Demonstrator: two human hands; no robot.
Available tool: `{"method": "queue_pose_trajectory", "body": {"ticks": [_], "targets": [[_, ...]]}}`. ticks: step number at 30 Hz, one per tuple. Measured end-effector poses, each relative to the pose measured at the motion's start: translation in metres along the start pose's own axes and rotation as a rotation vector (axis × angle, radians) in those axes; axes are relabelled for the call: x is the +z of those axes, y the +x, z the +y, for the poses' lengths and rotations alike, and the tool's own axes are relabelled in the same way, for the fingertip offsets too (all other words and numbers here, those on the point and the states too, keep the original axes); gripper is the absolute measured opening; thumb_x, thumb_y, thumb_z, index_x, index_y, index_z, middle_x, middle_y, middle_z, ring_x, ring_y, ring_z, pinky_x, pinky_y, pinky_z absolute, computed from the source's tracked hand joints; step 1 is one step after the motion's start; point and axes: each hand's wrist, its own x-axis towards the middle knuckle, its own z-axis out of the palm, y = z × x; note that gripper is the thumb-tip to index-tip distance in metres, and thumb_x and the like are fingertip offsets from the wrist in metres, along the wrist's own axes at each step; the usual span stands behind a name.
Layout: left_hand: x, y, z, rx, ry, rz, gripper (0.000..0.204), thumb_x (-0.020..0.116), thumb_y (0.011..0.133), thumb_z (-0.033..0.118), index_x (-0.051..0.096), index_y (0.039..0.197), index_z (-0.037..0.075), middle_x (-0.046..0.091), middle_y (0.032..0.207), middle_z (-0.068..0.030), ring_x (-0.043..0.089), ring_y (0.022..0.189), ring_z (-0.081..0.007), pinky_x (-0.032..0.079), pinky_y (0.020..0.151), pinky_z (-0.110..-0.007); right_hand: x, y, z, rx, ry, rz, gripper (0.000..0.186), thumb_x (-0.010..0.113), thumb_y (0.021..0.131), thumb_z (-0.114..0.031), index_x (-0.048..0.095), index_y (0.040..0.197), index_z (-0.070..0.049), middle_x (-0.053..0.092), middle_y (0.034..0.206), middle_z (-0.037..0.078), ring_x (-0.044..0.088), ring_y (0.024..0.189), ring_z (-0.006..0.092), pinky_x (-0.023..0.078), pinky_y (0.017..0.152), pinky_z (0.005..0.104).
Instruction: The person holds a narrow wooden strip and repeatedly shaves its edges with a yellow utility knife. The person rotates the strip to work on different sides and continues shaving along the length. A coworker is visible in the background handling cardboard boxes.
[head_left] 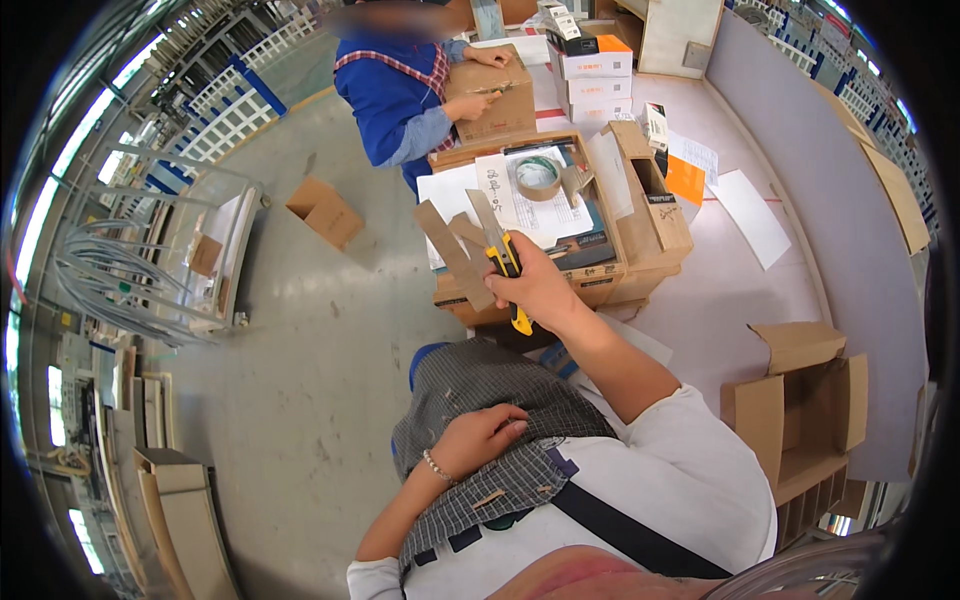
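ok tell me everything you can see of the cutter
The cutter has a slim yellow and black body, plastic by its look, with a silvery, metal-looking blade extended. The right hand grips it and hides part of the body; a yellow end shows below. It slants, blade pointing away from the wearer and a little left, and in this view the blade overlaps the papers. Cardboard strips sit beside it in the same hand; whether they touch it is unclear.

Open carton (325, 215) on grey floor (300, 400), stacked white boxes (598, 90).
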Motion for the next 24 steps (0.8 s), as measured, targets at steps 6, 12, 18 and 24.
{"method": "queue_pose_trajectory", "body": {"ticks": [6, 12, 18, 24], "targets": [[-0.001, 0.001, 0.002, 0.000, 0.004, 0.000, 0.025, 0.057, 0.094, 0.026, 0.064, 0.110, 0.008, 0.069, 0.091, -0.0127, 0.067, 0.082, -0.0277, 0.052, 0.073, -0.035, 0.001, -0.003, -0.008, 0.033, 0.009, -0.011, 0.031, 0.063, 0.083, 0.000, 0.047, 0.110, -0.002, 0.056, 0.087, 0.004, 0.055, 0.066, 0.0098, 0.049, 0.059, 0.0245], [-0.004, 0.001, 0.004, -0.047, -0.008, -0.026, 0.025, 0.057, 0.094, 0.028, 0.063, 0.107, 0.008, 0.069, 0.095, -0.0129, 0.067, 0.084, -0.0294, 0.052, 0.074, -0.037, 0.000, -0.001, -0.003, 0.037, 0.005, -0.004, 0.031, 0.062, 0.083, 0.001, 0.048, 0.110, -0.002, 0.056, 0.088, 0.004, 0.055, 0.066, 0.0098, 0.048, 0.059, 0.0243], [-0.004, 0.002, 0.004, -0.034, -0.016, -0.018, 0.025, 0.057, 0.094, 0.028, 0.064, 0.107, 0.008, 0.069, 0.095, -0.0124, 0.067, 0.084, -0.0295, 0.052, 0.074, -0.037, 0.003, -0.001, -0.006, 0.050, 0.012, 0.003, 0.032, 0.062, 0.083, 0.001, 0.048, 0.111, -0.002, 0.056, 0.088, 0.004, 0.054, 0.067, 0.0097, 0.048, 0.059, 0.0242], [-0.005, 0.001, 0.004, -0.036, -0.018, -0.021, 0.025, 0.056, 0.094, 0.029, 0.063, 0.105, 0.007, 0.069, 0.094, -0.0128, 0.067, 0.085, -0.0300, 0.052, 0.074, -0.037, 0.003, 0.000, -0.005, 0.049, 0.015, -0.004, 0.034, 0.062, 0.083, 0.001, 0.047, 0.113, -0.002, 0.056, 0.087, 0.004, 0.054, 0.066, 0.0098, 0.048, 0.059, 0.0241]]}}
